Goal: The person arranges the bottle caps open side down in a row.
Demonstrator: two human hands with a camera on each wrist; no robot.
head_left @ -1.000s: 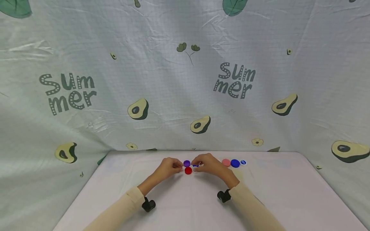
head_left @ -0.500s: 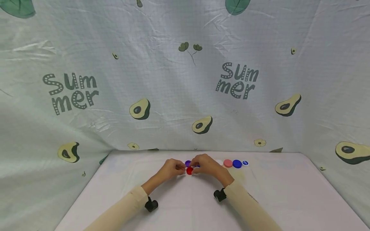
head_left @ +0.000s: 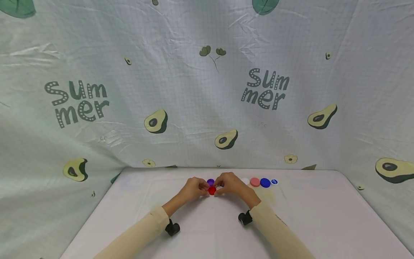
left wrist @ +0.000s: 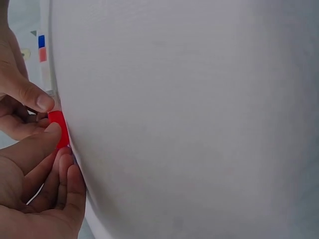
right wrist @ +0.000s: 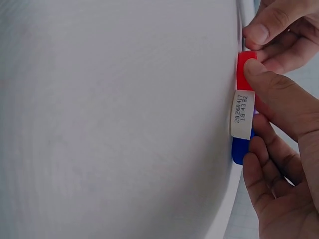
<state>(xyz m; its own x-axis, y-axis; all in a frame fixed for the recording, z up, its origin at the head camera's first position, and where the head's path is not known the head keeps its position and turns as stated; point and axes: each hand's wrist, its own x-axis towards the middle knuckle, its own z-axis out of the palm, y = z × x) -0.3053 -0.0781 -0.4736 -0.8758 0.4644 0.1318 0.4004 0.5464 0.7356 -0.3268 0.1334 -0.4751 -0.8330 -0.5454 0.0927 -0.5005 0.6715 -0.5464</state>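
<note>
A red bottle cap [head_left: 212, 190] sits on the table between my two hands. My left hand [head_left: 193, 188] pinches its left side, the thumb over the cap's edge in the left wrist view. From the other side my right hand [head_left: 230, 184] reaches with curled fingers, and its thumb tip lies on the red cap [right wrist: 246, 69] in the right wrist view. Beside the red one, under my right hand, are a white cap [right wrist: 242, 114] with a printed date code and a blue cap [right wrist: 240, 151]. A purple cap [head_left: 210, 182] lies just behind the red cap.
Right of my right hand, a row of caps runs along the back of the table: white [head_left: 245, 181], pink [head_left: 254, 182], blue [head_left: 265, 182] and a blue-and-white one [head_left: 274, 182]. A patterned cloth [head_left: 187, 90] hangs behind the table [head_left: 207, 230].
My hands have drawn closer together around the red cap. The right hand has moved left, from beside the cap onto its right edge. The head view has shifted slightly.
</note>
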